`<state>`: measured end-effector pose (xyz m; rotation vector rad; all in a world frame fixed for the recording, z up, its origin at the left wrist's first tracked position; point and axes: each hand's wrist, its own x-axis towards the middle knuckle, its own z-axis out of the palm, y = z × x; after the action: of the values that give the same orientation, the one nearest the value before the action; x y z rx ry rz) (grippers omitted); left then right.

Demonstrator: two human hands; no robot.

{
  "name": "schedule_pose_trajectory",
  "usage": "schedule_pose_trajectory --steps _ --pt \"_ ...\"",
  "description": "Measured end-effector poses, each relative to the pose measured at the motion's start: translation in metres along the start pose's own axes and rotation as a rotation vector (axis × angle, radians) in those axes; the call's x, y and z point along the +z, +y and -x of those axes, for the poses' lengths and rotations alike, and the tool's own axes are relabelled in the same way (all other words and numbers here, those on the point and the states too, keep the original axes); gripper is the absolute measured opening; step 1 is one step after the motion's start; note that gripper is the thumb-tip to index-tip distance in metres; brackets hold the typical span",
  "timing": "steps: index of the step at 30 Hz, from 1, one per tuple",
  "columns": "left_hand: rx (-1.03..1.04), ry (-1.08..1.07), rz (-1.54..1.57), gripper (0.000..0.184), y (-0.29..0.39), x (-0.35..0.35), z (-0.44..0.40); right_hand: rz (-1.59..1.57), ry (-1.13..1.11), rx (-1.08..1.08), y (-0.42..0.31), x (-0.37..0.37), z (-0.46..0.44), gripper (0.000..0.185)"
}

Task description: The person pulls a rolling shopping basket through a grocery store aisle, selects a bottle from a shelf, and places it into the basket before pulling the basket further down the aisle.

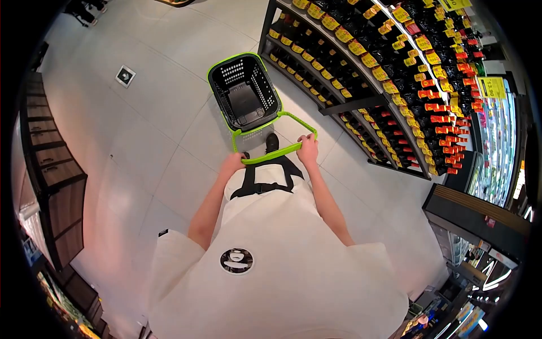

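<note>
Both my hands grip the bright green handle [274, 153] of a black shopping basket [247, 110] with a green rim. My left hand [232, 164] is closed round the handle's left end, and my right hand [307, 148] round its right end. The basket is on the floor in front of my feet, its perforated walls and bare inside visible from above. One dark shoe [272, 142] shows just behind it, below the handle.
A curved shelf [344, 51] of dark bottles with yellow and red labels runs along the right. Wooden drawer cabinets [53, 152] line the left. Pale tiled floor [152, 113] lies between them, with a square floor sign [125, 76]. A person's legs [84, 11] show at top left.
</note>
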<state>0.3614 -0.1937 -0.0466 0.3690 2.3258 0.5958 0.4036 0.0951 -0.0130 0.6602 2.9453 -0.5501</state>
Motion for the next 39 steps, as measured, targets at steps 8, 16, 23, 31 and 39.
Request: schedule_pose_trajectory --steps 8,16,23,31,39 --pt "0.09 0.205 0.275 0.027 0.028 -0.001 -0.009 0.1 -0.008 -0.159 0.006 -0.009 -0.046 0.016" --pt "-0.079 0.434 0.412 0.029 0.062 0.021 -0.019 0.098 -0.155 -0.255 0.022 -0.028 -0.074 0.018" --pt "-0.132 0.512 0.348 0.035 0.086 0.045 -0.004 0.228 -0.442 -0.336 0.055 -0.02 -0.08 0.022" --pt "-0.141 0.582 0.288 0.035 0.097 0.058 -0.001 0.241 -0.686 -0.358 0.058 -0.024 -0.091 0.027" --pt "-0.127 0.621 0.259 0.035 0.095 0.054 -0.022 0.035 -0.652 -0.312 0.073 -0.028 -0.097 0.027"
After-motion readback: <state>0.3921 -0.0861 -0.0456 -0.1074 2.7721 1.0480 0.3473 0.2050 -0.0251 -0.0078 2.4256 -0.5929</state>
